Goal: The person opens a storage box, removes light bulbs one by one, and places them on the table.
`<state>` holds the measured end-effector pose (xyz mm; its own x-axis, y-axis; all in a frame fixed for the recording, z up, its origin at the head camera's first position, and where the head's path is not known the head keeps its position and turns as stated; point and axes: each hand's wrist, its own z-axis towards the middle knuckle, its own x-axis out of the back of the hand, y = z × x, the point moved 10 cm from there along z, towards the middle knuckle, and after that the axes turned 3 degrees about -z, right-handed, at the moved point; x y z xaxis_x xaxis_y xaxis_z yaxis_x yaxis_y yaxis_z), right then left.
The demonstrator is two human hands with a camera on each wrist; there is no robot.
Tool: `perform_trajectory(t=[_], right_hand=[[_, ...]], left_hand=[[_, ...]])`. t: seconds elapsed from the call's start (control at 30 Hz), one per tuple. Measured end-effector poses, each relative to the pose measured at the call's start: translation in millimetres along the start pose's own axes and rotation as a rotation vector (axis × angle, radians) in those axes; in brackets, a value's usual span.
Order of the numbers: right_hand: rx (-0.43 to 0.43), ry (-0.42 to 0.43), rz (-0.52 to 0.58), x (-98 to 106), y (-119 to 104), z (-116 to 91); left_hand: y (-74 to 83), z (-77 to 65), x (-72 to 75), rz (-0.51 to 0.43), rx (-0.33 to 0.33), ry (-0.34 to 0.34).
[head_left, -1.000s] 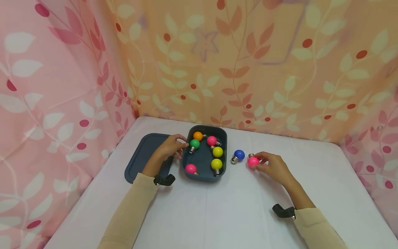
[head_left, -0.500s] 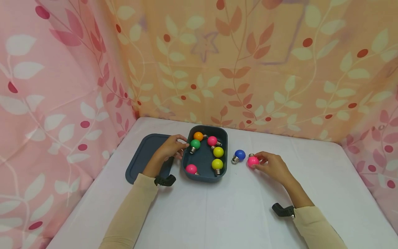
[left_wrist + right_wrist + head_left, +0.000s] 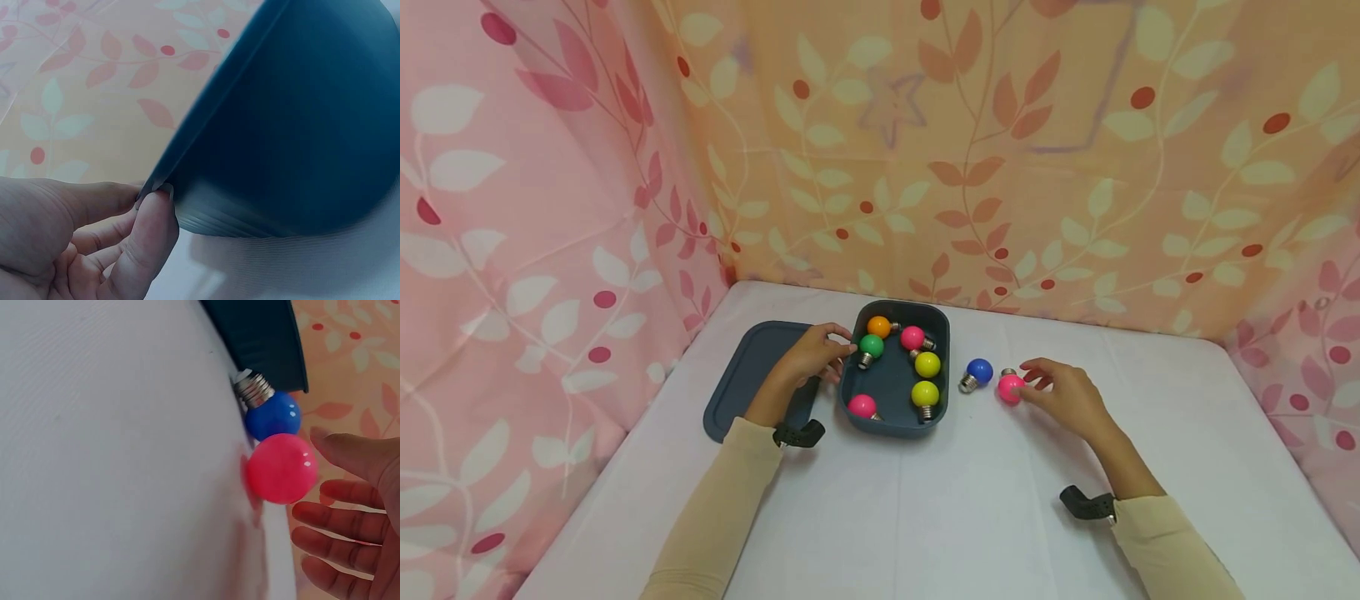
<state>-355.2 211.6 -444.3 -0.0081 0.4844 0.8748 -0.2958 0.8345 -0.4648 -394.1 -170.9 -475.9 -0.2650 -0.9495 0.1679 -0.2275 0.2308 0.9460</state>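
Observation:
A dark blue box stands on the white cloth, holding several coloured light bulbs. My left hand pinches its left rim; the left wrist view has thumb and finger on either side of the box edge. To the right of the box a pink light bulb lies on the cloth. My right hand is beside that bulb with its fingers spread. In the right wrist view the pink bulb sits just off the thumb and fingers. Next to it lies a blue light bulb, metal base toward the box.
A flat dark blue lid lies left of the box, partly under my left forearm. Inside the box are an orange bulb, a green bulb, and pink and yellow ones. A patterned curtain hangs behind the table.
The fingers of my right hand have loosened from the pink bulb and drawn slightly to the right, while the bulb stays on the cloth. My left hand keeps its place on the box.

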Motion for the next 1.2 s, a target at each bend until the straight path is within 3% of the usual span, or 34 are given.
perform_trajectory(t=[0.53, 0.87, 1.2], right_hand=[[0.019, 0.026, -0.002, 24, -51, 0], [0.038, -0.037, 0.042, 18, -90, 4], [0.165, -0.065, 0.09, -2, -139, 14]], left_hand=[[-1.5, 1.2, 1.3, 0.0, 0.003, 0.013], [1.3, -1.0, -1.1, 0.006, -0.011, -0.005], [0.5, 0.0, 1.5, 0.017, -0.021, 0.005]])
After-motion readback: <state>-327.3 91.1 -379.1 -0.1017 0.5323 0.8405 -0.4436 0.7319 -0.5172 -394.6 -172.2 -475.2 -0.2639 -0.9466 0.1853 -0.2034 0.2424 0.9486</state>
